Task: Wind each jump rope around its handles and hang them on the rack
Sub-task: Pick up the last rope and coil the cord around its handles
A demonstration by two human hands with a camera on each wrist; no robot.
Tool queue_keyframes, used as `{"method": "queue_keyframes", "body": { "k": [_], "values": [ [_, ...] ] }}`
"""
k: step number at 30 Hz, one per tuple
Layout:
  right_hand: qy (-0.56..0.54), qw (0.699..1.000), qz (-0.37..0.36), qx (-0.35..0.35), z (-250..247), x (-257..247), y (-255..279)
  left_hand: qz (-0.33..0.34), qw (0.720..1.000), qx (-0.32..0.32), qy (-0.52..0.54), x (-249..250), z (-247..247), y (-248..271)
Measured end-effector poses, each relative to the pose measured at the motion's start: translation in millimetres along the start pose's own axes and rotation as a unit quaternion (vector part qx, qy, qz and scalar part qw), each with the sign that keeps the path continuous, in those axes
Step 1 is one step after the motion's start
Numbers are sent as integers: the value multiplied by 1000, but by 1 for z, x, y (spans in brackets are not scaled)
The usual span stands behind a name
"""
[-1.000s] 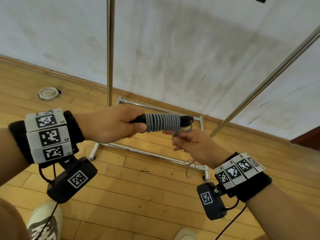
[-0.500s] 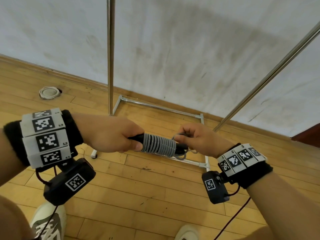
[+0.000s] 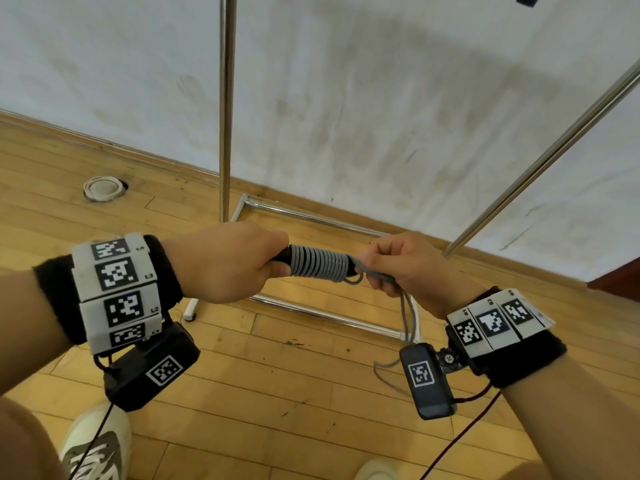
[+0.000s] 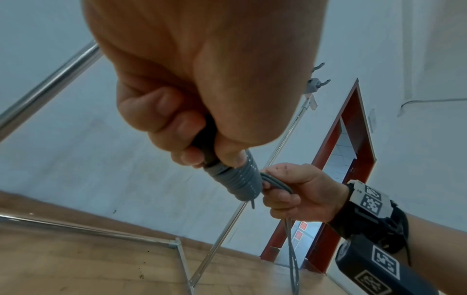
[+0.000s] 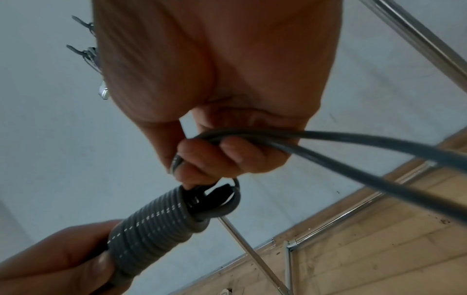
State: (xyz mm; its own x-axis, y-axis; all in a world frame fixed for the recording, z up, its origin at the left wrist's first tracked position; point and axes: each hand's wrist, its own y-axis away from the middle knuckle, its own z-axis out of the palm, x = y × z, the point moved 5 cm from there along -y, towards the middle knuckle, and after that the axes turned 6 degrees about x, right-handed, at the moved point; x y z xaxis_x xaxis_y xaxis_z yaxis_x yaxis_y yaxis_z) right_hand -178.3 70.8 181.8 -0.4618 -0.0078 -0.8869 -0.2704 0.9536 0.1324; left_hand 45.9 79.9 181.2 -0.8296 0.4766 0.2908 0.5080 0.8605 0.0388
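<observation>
A grey jump rope (image 3: 318,266) lies coiled in tight turns around its black handles (image 4: 206,148), held level at waist height. My left hand (image 3: 239,263) grips the handles' left end in a fist. My right hand (image 3: 398,271) pinches the loose doubled strands of rope (image 5: 278,137) just right of the coil (image 5: 151,223). Those strands (image 3: 408,317) hang down from my right fist past the wrist. A small loop of rope (image 5: 231,201) circles the handle tips next to my right fingers (image 5: 202,157). The chrome rack (image 3: 227,109) stands just behind.
The rack's base frame (image 3: 311,308) lies on the wooden floor under my hands, with a slanted pole (image 3: 540,161) at the right. Metal hooks (image 4: 317,81) show high on the rack. A round white floor fitting (image 3: 103,188) sits at the left. My shoes (image 3: 97,445) are below.
My right hand has drawn away to the right from the handle tips, pulling the doubled rope out so it now hangs from the fist. The left hand keeps its grip.
</observation>
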Motion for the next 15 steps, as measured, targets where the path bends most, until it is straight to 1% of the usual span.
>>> {"method": "queue_keyframes", "body": {
  "k": [4,6,7,10,13,15],
  "values": [
    [1,1000,12,21,7,-1,1,-21,999,47,13,1,-4,-3],
    [5,999,25,22,15,0,2,-32,996,67,39,1,-8,-5],
    [-1,999,23,26,19,0,2,-36,995,68,59,1,-8,-6],
    [-54,997,-11,45,21,-2,2,-43,990,72,118,1,-12,-7],
    [-111,993,-42,29,19,-1,4,-39,980,103,163,-1,-19,-7],
    [-150,988,-43,19,18,0,6,-30,974,110,197,-1,-22,-6]
  ]
}}
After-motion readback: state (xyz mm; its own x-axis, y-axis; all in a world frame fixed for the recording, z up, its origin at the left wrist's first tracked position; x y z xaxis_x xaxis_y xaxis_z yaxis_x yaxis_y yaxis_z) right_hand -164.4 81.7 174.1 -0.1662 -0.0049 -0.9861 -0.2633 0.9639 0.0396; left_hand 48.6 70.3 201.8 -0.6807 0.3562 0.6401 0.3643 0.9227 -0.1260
